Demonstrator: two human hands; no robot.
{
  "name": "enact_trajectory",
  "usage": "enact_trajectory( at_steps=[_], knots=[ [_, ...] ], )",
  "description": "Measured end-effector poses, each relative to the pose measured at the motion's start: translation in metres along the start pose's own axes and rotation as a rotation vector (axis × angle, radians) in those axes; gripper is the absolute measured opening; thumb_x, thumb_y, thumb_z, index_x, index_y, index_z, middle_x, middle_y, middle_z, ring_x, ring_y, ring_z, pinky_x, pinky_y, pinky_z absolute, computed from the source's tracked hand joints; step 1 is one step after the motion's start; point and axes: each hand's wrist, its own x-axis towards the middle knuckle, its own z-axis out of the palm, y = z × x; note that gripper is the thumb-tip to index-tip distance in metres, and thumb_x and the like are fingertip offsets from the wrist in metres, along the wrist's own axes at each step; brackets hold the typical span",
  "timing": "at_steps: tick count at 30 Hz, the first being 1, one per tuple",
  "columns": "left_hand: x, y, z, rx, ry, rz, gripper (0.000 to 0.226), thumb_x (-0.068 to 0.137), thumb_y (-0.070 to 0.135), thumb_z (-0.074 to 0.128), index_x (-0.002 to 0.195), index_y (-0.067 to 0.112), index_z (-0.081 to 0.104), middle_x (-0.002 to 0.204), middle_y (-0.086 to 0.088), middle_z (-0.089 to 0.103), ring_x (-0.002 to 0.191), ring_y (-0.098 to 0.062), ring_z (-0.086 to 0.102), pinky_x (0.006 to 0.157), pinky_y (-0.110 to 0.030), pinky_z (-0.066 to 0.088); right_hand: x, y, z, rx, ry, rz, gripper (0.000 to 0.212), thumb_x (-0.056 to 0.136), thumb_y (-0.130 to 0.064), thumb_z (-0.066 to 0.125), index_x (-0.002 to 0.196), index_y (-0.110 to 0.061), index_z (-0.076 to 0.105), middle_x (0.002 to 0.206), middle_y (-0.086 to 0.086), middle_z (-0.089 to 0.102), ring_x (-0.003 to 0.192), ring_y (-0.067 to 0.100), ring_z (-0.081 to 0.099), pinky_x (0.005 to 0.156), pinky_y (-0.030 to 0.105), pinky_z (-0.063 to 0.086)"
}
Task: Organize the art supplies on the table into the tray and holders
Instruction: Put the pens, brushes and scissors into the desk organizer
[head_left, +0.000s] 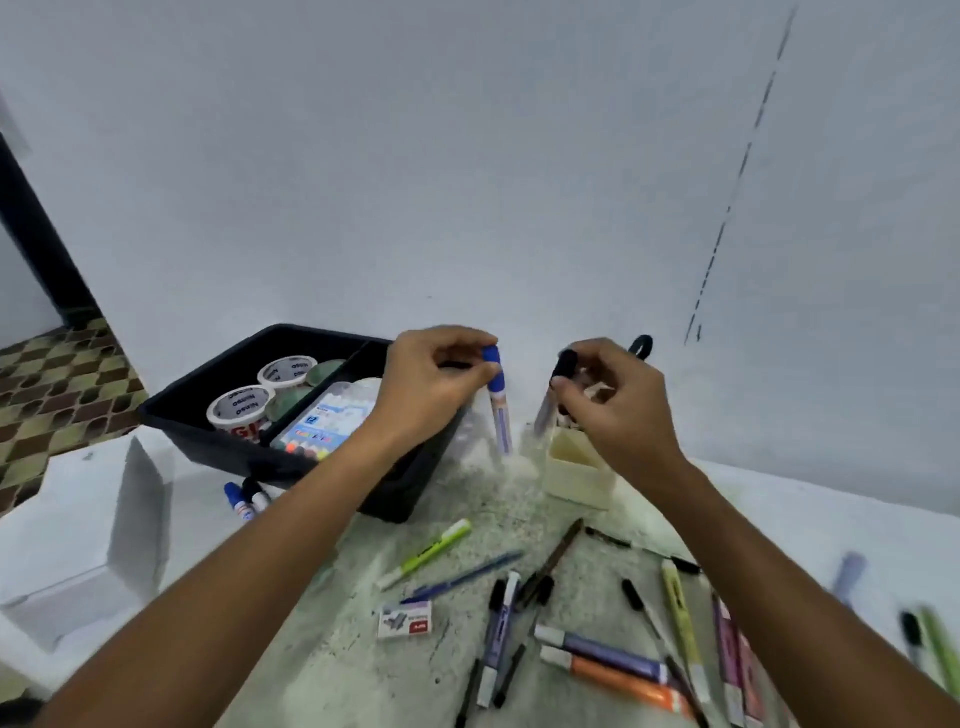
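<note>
Nearest me: loose pens and markers (602, 656) scattered on table (337, 675), well below both sets of fingers; staples box (405, 619) among them. I see left hand (431, 384) pinching blue-capped marker (497, 400) at cap, barrel hanging down. Right hand (618, 400) grips black-capped marker (553, 395), tip over cream holder (579, 473). Black tray (208, 441) w/ tape rolls (241, 408) sits left of left fingers.

A home craft corner: speckled stone table (467, 665) against a bare white wall (467, 156), patterned floor tiles (57, 384)
</note>
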Motion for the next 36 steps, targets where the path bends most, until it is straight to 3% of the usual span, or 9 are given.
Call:
enact_trajectory(
  at_steps=[8, 11, 17, 21, 25, 30, 36],
  knots=[
    [0.048, 0.025, 0.064, -0.093, -0.073, 0.199, 0.025, 0.075, -0.004, 0.074, 0.089, 0.018, 0.071, 0.089, 0.005, 0.07, 0.084, -0.007, 0.069, 0.072, -0.021, 0.057, 0.028, 0.004, -0.06, -0.173, 0.174, 0.028, 0.024, 0.078, -0.001, 0.067, 0.085, -0.022, 0.058, 0.08, -0.011, 0.065, 0.07, 0.007, 0.061, 0.056, 0.01, 0.04],
    [0.051, 0.008, 0.083, -0.067, -0.128, 0.192, 0.022, 0.076, -0.005, 0.073, 0.092, 0.011, 0.073, 0.09, -0.001, 0.07, 0.085, -0.009, 0.069, 0.073, -0.021, 0.057, 0.032, 0.017, -0.056, -0.228, 0.14, 0.058, 0.021, 0.078, -0.001, 0.066, 0.084, -0.019, 0.06, 0.078, -0.012, 0.064, 0.07, 0.007, 0.062, 0.06, 0.012, 0.044],
    [0.056, -0.033, 0.102, -0.019, -0.204, 0.131, 0.023, 0.077, -0.01, 0.069, 0.095, 0.005, 0.072, 0.091, -0.003, 0.069, 0.085, -0.007, 0.068, 0.072, -0.015, 0.054, 0.036, 0.049, -0.037, -0.384, 0.036, 0.16, 0.014, 0.082, -0.005, 0.064, 0.092, -0.013, 0.066, 0.082, -0.006, 0.066, 0.072, 0.012, 0.063, 0.071, 0.031, 0.054],
    [0.057, -0.055, 0.11, 0.017, -0.258, 0.08, 0.025, 0.079, -0.012, 0.066, 0.096, 0.005, 0.071, 0.09, -0.001, 0.068, 0.087, -0.012, 0.068, 0.076, -0.018, 0.056, 0.039, 0.062, -0.025, -0.512, -0.015, 0.175, 0.01, 0.083, -0.009, 0.06, 0.09, -0.01, 0.068, 0.08, 0.001, 0.067, 0.07, 0.015, 0.061, 0.068, 0.032, 0.053],
    [0.057, -0.071, 0.115, 0.15, -0.258, 0.149, 0.021, 0.08, -0.004, 0.069, 0.096, 0.007, 0.074, 0.086, 0.008, 0.068, 0.08, -0.007, 0.063, 0.077, -0.017, 0.053, 0.039, 0.07, -0.017, -0.558, -0.054, 0.207, 0.011, 0.081, -0.009, 0.058, 0.084, -0.007, 0.068, 0.073, 0.006, 0.067, 0.066, 0.02, 0.062, 0.064, 0.04, 0.053],
    [0.06, -0.086, 0.117, 0.343, -0.244, 0.25, 0.021, 0.081, 0.01, 0.071, 0.1, 0.016, 0.076, 0.09, -0.004, 0.071, 0.086, -0.015, 0.06, 0.078, -0.027, 0.047, 0.036, 0.077, -0.012, -0.571, -0.107, 0.232, 0.022, 0.085, -0.007, 0.057, 0.104, -0.009, 0.068, 0.081, 0.011, 0.069, 0.072, 0.026, 0.064, 0.069, 0.04, 0.054],
    [0.061, -0.092, 0.116, 0.377, -0.306, 0.176, 0.022, 0.087, 0.013, 0.065, 0.106, 0.019, 0.074, 0.086, 0.004, 0.05, 0.082, -0.008, 0.049, 0.077, -0.021, 0.041, 0.036, 0.081, -0.009, -0.64, -0.137, 0.253, 0.026, 0.087, -0.008, 0.056, 0.111, -0.016, 0.064, 0.091, 0.008, 0.072, 0.084, 0.027, 0.065, 0.072, 0.037, 0.052]
  ],
)
